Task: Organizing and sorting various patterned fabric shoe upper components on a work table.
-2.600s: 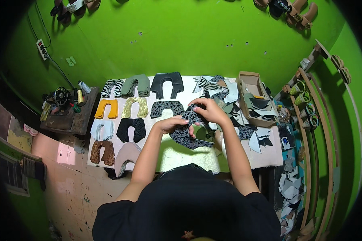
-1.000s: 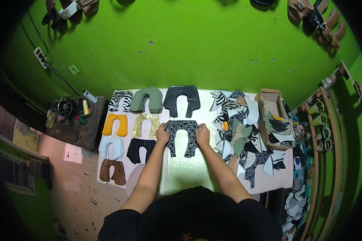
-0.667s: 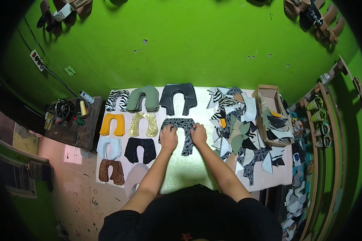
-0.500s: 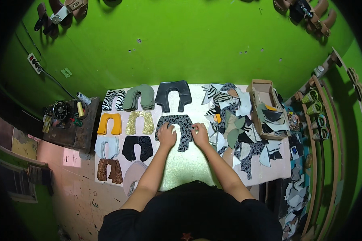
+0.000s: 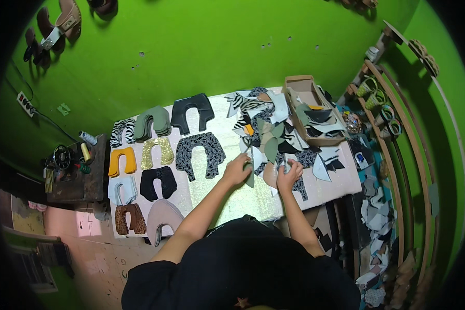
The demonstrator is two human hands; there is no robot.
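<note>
My left hand [image 5: 237, 169] lies at the near left edge of a heap of cut material scraps [image 5: 270, 135], its fingers bent against the pieces, beside a narrow dark green scrap [image 5: 250, 179]. A short way to the right, my right hand [image 5: 290, 175] curls its fingers around pale scraps at the heap's near side, by a beige piece [image 5: 270, 174]. What lies under the fingertips is partly hidden. Left of both hands, apart from them, rests a black-and-grey patterned horseshoe-shaped piece [image 5: 184, 150].
Horseshoe-shaped stacks cover the table's left: zebra [image 5: 122, 133], green [image 5: 153, 123], black [image 5: 192, 112], yellow [image 5: 114, 163], gold [image 5: 157, 151] and others. An open cardboard box [image 5: 299, 85] holds scraps behind the heap. A side table [image 5: 77, 183] carries thread spools; a wooden rack [image 5: 398, 170] stands right.
Both hands have left the patterned horseshoe-shaped piece and moved right to the scrap heap. The view has swung to the right.
</note>
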